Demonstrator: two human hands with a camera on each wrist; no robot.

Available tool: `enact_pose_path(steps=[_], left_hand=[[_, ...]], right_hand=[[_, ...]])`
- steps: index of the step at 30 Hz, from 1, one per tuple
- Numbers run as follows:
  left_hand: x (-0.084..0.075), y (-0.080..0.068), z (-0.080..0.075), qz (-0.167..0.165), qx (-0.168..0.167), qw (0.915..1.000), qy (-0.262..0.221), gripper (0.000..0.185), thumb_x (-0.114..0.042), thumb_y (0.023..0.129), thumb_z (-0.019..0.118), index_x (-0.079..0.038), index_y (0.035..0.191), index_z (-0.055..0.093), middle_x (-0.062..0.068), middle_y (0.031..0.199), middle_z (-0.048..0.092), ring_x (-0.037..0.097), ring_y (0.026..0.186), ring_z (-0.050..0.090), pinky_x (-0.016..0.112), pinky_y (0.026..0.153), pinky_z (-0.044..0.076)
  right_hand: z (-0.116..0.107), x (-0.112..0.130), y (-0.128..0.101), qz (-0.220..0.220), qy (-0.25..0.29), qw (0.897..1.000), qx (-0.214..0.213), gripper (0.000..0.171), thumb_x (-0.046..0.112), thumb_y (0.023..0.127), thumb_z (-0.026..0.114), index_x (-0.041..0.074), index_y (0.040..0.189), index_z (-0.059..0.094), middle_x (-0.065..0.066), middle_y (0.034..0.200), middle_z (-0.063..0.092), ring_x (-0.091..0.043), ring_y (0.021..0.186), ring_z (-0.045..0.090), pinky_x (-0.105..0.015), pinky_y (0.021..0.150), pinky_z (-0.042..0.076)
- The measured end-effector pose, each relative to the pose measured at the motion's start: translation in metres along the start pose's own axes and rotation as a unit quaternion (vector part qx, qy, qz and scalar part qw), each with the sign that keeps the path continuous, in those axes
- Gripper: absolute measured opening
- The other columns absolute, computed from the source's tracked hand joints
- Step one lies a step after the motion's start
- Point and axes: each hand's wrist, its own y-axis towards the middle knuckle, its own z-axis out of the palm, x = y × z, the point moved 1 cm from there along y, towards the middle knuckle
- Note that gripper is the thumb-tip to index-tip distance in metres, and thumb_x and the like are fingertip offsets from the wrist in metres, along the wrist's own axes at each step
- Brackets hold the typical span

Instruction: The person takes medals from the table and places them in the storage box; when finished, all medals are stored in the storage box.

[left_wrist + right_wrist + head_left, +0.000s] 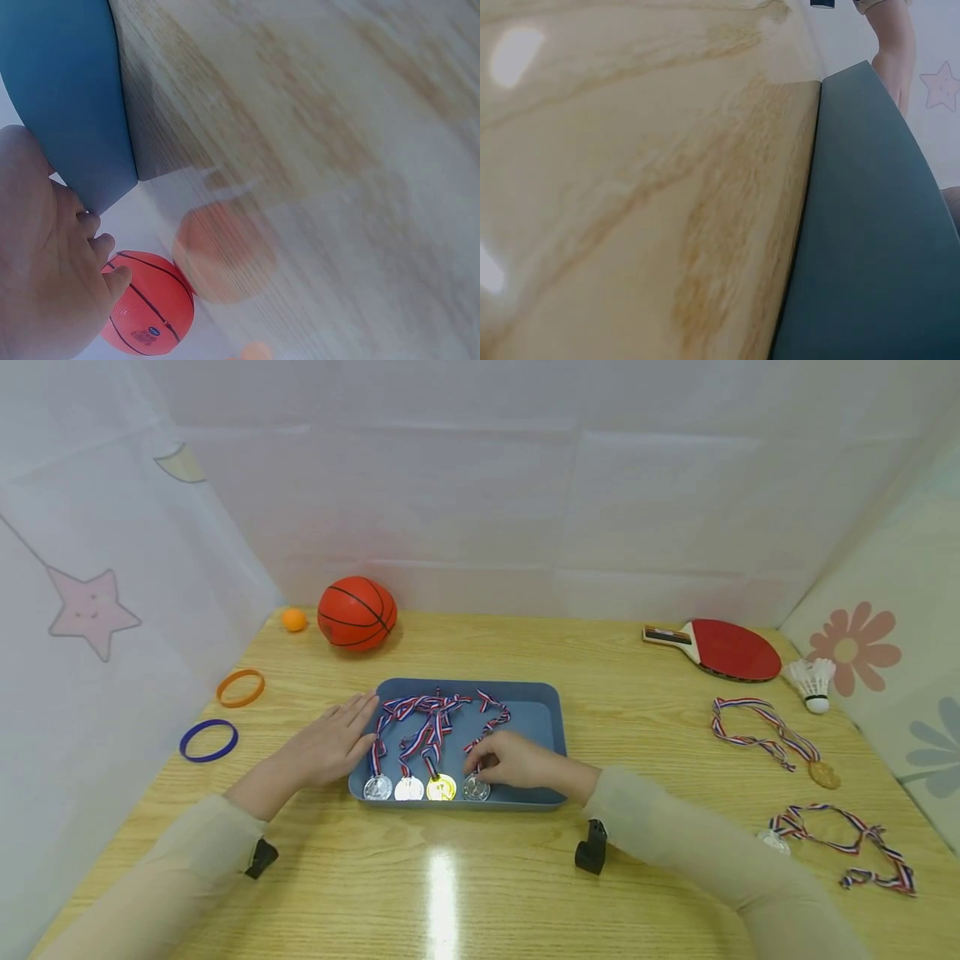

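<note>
Four medals lie along the front edge of the blue tray (540, 710) mid-bench, and the right hand (517, 764), fingers seemingly pinching the rightmost medal (476, 788), should align it evenly while the flat, open-fingered left hand (330, 743) steadies the tray's left edge.

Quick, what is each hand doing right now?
Left hand: open, flat on the table, fingers against the blue tray.
Right hand: fingers curled, pinching the rightmost silver medal in the tray.
</note>
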Motion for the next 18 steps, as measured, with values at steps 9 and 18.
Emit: enact_pose_path(steps=[9,18], left_hand=[[-0.0012,-0.0003,-0.0009,-0.002,0.001,1.0,-0.002,0.058,-0.026,0.1,0.034,0.008,0.143,0.016,0.023,0.149,0.014,0.038,0.135,0.012,0.052,0.106,0.015],[-0.0014,-0.001,-0.001,0.0,-0.003,1.0,0.0,0.057,-0.025,0.1,0.035,0.008,0.143,0.017,0.024,0.148,0.015,0.039,0.135,0.013,0.052,0.106,0.016]], right_hand=[[0.0024,0.0022,0.0025,-0.011,-0.034,0.999,0.004,0.013,0.0,0.081,0.067,0.005,0.091,0.072,0.0,0.083,0.056,-0.007,0.075,0.056,-0.02,0.07,0.048],[-0.0045,0.0048,-0.0033,0.025,0.002,1.0,0.0,0.016,-0.001,0.084,0.064,0.007,0.096,0.071,-0.001,0.103,0.062,-0.008,0.08,0.061,-0.021,0.068,0.049]])
